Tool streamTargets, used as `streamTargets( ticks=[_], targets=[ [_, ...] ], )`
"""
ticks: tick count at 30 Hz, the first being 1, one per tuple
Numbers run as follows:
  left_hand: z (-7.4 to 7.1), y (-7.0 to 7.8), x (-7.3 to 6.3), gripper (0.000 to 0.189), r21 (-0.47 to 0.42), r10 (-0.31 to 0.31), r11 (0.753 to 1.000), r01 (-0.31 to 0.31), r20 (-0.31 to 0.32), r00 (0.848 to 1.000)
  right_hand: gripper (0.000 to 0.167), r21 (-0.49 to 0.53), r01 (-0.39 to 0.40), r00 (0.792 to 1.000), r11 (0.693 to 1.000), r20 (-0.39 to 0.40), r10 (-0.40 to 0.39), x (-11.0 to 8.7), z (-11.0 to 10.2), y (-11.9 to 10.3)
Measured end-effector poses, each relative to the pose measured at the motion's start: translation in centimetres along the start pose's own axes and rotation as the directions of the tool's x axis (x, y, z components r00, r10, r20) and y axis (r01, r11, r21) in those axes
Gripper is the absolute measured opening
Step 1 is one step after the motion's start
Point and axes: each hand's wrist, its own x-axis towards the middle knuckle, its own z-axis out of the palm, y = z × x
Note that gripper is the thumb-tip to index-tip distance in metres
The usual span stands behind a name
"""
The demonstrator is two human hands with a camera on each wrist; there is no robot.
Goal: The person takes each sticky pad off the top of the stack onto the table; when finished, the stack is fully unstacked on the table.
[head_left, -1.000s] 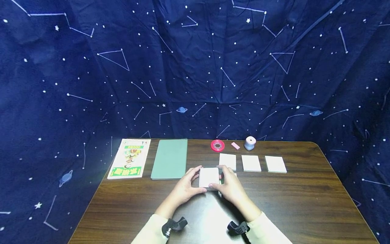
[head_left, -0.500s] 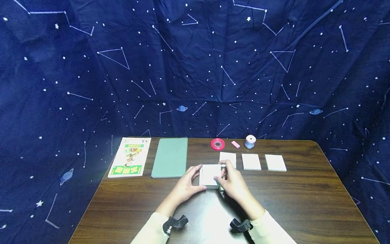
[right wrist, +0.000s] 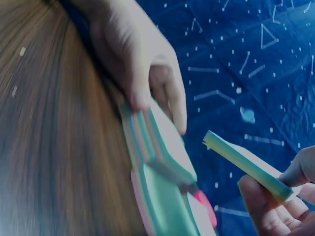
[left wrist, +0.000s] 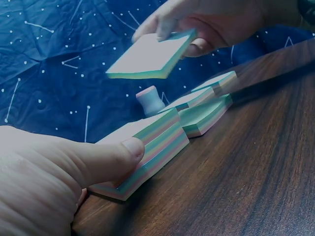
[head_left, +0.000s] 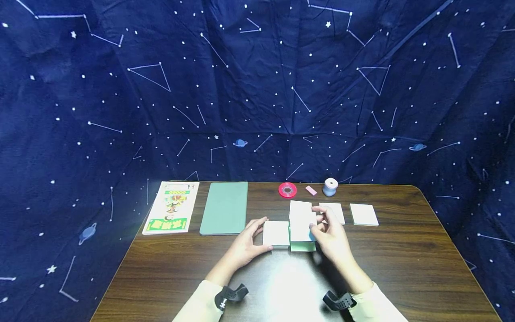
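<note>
My left hand (head_left: 245,241) grips the side of a stack of square note pads (head_left: 276,234) on the table, thumb at the near edge, fingers at the far side. The stack's top is white, and its edges show coloured stripes in the left wrist view. Between thumb and fingers, my right hand (head_left: 333,237) pinches one note pad (head_left: 301,227) by its right edge. This pad has a white top and a yellow-green edge (right wrist: 246,169). It is raised above a green-topped pile (head_left: 302,247) right beside the stack, partly covering that pile in the head view.
Behind the hands, white-topped pads (head_left: 364,215) sit in a row. Farther back are a red ring-shaped spool (head_left: 287,190), a pink eraser-like block (head_left: 311,191) and a pale blue thread spool (head_left: 330,187). A green notebook (head_left: 224,209) and a printed booklet (head_left: 170,208) lie left.
My right hand has taken the top pad off the stack and carried it rightward over the green-topped pile. The left hand has stayed in place on the stack.
</note>
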Motion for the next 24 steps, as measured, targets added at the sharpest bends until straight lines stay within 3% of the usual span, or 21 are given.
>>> streamTargets(
  ticks=[7,14,21,24],
  targets=[
    [-0.1,0.3,-0.1,0.093,0.009,-0.026,1.0,0.026,0.0,1.0,0.039,-0.036,-0.03,0.994,0.999,-0.102,0.027,-0.3,-3.5,1.4],
    [0.1,0.4,-0.1,0.092,0.006,-0.051,0.999,0.051,0.002,0.999,0.035,-0.133,-0.127,0.987,0.983,-0.119,0.112,-1.0,-6.4,3.3],
    [0.1,0.3,-0.1,0.091,0.012,-0.049,0.999,0.049,-0.005,0.999,0.034,-0.294,-0.181,0.982,0.939,-0.099,0.158,-0.8,-7.2,5.7],
    [0.1,0.5,-0.1,0.091,0.015,-0.05,0.999,0.05,-0.007,0.999,0.033,-0.318,-0.183,0.982,0.93,-0.102,0.158,-0.6,-7.1,6.5]
  ],
)
